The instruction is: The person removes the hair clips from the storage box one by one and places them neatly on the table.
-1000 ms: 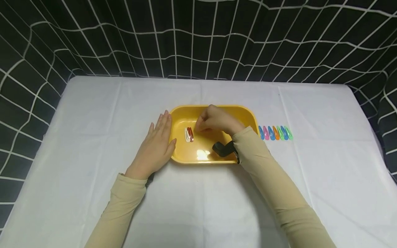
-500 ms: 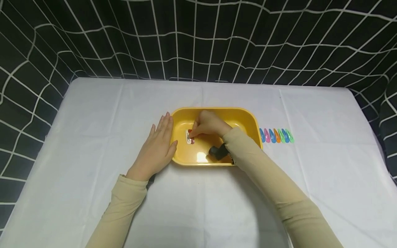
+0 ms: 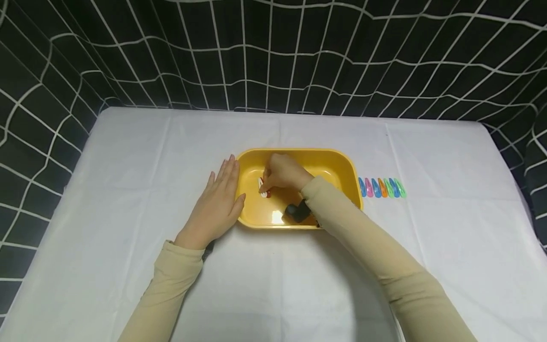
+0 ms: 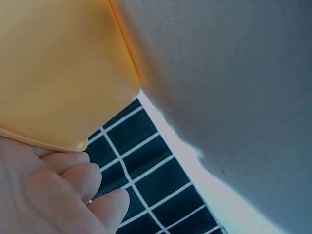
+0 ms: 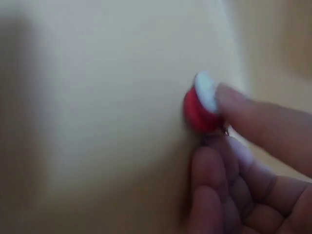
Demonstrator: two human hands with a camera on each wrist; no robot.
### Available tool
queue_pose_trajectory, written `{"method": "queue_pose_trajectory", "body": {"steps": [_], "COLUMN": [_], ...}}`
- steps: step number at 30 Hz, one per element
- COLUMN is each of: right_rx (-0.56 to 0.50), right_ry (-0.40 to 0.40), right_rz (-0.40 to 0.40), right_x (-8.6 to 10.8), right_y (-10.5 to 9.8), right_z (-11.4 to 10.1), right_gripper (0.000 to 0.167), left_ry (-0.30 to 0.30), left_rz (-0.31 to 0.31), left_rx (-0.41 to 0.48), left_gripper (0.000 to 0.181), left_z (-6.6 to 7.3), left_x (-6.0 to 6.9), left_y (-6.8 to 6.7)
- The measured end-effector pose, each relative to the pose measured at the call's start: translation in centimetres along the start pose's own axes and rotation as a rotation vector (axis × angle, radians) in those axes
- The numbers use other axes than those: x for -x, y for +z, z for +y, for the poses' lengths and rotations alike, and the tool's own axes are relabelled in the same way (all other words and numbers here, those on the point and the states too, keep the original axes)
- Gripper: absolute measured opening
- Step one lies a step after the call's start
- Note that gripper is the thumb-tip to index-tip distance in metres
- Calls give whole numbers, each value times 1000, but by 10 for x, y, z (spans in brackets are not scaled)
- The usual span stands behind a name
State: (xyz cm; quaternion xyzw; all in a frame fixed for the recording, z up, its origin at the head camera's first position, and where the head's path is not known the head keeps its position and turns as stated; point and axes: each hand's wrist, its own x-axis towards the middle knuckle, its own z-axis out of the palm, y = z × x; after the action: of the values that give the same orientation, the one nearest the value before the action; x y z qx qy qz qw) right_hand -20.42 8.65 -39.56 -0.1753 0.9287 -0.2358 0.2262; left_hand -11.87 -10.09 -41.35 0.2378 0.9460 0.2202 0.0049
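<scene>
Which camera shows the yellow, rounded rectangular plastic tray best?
The head view: it fits in most of the yellow tray, though the right hand and beige sleeve hide some. The left wrist view shows just a cut-off close-up piece next to the left hand; the right wrist view shows only blurry yellowish surface.

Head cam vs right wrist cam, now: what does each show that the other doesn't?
Head only: the left hand against the left end of the yellow tray, the tray's rim, the row of coloured clips on the white cloth, and the netting.

Right wrist only: the palm side of the right hand, with its curled fingers.

Both: the right hand at the white clip and red clip, and part of the tray's interior, blurred in the wrist view.
</scene>
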Motion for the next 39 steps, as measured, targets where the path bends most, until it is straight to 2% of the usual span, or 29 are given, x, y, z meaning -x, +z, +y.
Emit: {"method": "queue_pose_trajectory", "body": {"steps": [6,12,17,24,31,39], "right_rx": [-126,-253,-331,-395,-501,-518], "right_ry": [18,64,92,58,117,142], "right_rz": [-20,-72,-54,-70,-92,-99], "right_x": [0,5,9,7,9,12], "right_y": [-6,-3,-1,-10,-13,-17], "right_z": [6,13,17,19,25,25], "right_gripper": [10,8,9,8,10,8], "left_ry": [-5,-13,5,12,16,13], "left_rz": [8,-8,11,41,50,52], "left_rx": [-3,8,9,-9,-4,-4], "left_gripper": [66,65,65,65,64,64], "left_z": [0,1,1,-3,-2,-3], "left_x": [-3,-1,-1,-5,-5,-7], "left_y": [-1,3,8,3,2,3]}}
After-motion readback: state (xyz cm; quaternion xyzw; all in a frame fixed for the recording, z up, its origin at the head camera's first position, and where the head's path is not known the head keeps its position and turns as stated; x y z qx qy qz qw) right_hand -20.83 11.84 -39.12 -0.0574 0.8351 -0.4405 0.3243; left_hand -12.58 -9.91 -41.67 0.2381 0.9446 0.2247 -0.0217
